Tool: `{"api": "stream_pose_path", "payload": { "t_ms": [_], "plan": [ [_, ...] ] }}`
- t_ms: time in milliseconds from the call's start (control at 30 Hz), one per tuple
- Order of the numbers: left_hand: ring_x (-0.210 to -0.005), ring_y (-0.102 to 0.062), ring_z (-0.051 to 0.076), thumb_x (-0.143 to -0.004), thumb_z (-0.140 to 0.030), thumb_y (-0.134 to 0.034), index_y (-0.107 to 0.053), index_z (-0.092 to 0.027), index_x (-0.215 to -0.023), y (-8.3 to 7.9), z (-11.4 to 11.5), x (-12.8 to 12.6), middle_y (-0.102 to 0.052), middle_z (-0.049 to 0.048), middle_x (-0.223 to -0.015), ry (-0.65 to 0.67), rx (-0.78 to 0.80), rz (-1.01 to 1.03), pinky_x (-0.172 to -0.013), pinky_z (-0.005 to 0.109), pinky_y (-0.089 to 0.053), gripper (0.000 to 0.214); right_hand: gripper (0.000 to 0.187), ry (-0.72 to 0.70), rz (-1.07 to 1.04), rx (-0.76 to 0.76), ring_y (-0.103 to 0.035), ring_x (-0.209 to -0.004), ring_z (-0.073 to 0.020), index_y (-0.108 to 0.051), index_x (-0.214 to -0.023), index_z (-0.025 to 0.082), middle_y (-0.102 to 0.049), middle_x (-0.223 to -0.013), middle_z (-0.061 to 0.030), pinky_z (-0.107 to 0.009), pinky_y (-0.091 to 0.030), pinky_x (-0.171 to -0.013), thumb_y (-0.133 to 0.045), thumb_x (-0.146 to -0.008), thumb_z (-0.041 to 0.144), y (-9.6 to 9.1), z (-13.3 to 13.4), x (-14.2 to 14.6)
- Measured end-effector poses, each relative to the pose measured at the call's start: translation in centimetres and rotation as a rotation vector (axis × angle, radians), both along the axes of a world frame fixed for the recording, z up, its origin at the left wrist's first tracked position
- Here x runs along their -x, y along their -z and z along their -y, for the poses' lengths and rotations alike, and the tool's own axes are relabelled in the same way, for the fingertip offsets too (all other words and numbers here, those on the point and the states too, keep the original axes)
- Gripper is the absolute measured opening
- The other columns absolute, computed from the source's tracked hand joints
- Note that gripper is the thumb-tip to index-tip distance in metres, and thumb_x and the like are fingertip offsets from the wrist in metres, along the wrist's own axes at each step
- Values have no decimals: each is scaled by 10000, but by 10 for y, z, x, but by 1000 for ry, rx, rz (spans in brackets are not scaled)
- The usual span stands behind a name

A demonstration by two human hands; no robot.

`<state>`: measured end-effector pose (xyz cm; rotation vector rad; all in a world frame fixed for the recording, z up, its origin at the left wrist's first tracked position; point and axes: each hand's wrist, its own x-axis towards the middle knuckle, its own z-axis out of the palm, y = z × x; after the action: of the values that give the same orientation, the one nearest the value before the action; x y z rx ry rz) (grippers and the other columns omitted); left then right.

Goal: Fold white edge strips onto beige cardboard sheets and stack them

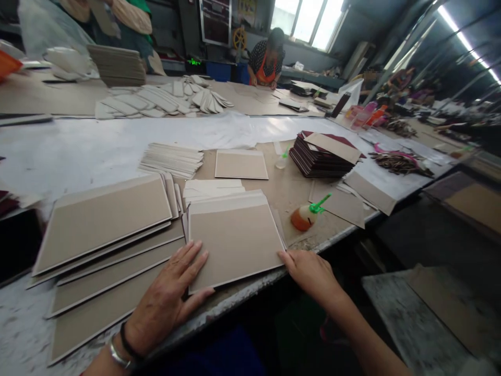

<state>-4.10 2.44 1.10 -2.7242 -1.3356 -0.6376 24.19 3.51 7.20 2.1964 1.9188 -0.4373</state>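
Note:
A tan board panel (235, 240) with a pale strip along its far edge lies at the table's front edge, on top of other sheets. My left hand (168, 292) rests at its left side, fingers stretched out, fingertips on the board and thumb along the near edge. At the near right corner my right hand (307, 269) is closed, thumb and fingers pinching the panel's edge. Left of it lies a fanned pile of similar tan panels (109, 219). Behind the panel are white sheets (213, 188) and another, smaller tan panel (241, 164).
A glue bottle with a green nozzle (303, 216) stands right of the panel, a smaller bottle (281, 161) behind it. Dark red boards (323, 156) are stacked further back. White strips (172, 159) lie behind the fanned pile. A person in an orange apron (267, 65) works across the table.

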Motion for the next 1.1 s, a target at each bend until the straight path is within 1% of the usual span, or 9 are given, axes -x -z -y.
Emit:
{"api": "stream_pose_path", "payload": {
  "t_ms": [100,200,333,467,567,767,867,933,1100],
  "plan": [
    [-1251,-294,289,-780,-464,-510,-325,-154,-1303,1,0,-1,-320,119,-1368,-4,-23,13,-1008,466,-331,636,480,33,-44,-80,-603,-716,-185,-600,-702,193,-648,-723,-67,-250,-357,-583,-230,-889,435,1,-2,-8],
    [-1248,-300,290,-776,-481,-508,-325,-159,-1305,3,-1,-1,-324,114,-1367,-14,-44,22,-1004,471,-336,646,394,27,-110,-271,-560,-666,-157,-546,-688,191,-597,-696,-44,-247,-350,-585,-274,-895,385,8,-4,-14],
    [-1245,-307,287,-778,-475,-510,-318,-155,-1309,6,-1,-2,-320,111,-1370,-19,-56,36,-1014,463,-326,649,314,-129,-267,-518,-516,-770,-157,-551,-748,183,-555,-769,-48,-263,-380,-717,-296,-900,283,22,-10,-15],
    [-1251,-296,287,-784,-456,-504,-308,-143,-1314,7,2,-4,-310,111,-1376,-46,-46,41,-1005,439,-345,646,269,-245,-256,-656,-484,-846,-191,-575,-941,161,-548,-828,-71,-317,-384,-778,-328,-890,256,36,-18,-10],
    [-1251,-298,283,-794,-427,-491,-294,-127,-1320,8,4,-7,-301,115,-1381,-69,-54,43,-995,409,-362,637,270,-257,-181,-705,-475,-835,-200,-562,-1027,136,-549,-846,-82,-326,-389,-770,-361,-876,236,44,-25,-4],
    [-1231,-333,266,-792,-400,-478,-321,-95,-1306,13,2,-6,-306,127,-1376,-74,-149,-15,-940,323,-414,618,229,-235,-93,-768,-465,-778,-202,-594,-939,136,-553,-797,-78,-326,-388,-722,-389,-860,200,48,-39,4],
    [-1222,-348,268,-791,-400,-472,-335,-87,-1298,13,1,-5,-319,135,-1367,-70,-197,-47,-898,325,-441,612,229,-226,-119,-799,-470,-751,-196,-592,-878,144,-551,-755,-69,-334,-390,-715,-369,-868,197,50,-42,5],
    [-1222,-350,269,-796,-406,-465,-336,-83,-1295,11,2,-5,-323,142,-1363,-82,-204,-70,-881,340,-450,608,223,-208,-150,-809,-483,-764,-197,-581,-885,152,-553,-759,-67,-344,-396,-735,-370,-871,222,52,-42,5],
    [-1247,-307,270,-797,-419,-468,-322,-81,-1299,5,4,-6,-298,144,-1376,-96,-174,-75,-898,362,-438,622,235,-110,-283,-791,-522,-813,-200,-552,-923,168,-547,-854,-82,-340,-428,-740,-383,-861,320,58,-42,7]
  ]
}}
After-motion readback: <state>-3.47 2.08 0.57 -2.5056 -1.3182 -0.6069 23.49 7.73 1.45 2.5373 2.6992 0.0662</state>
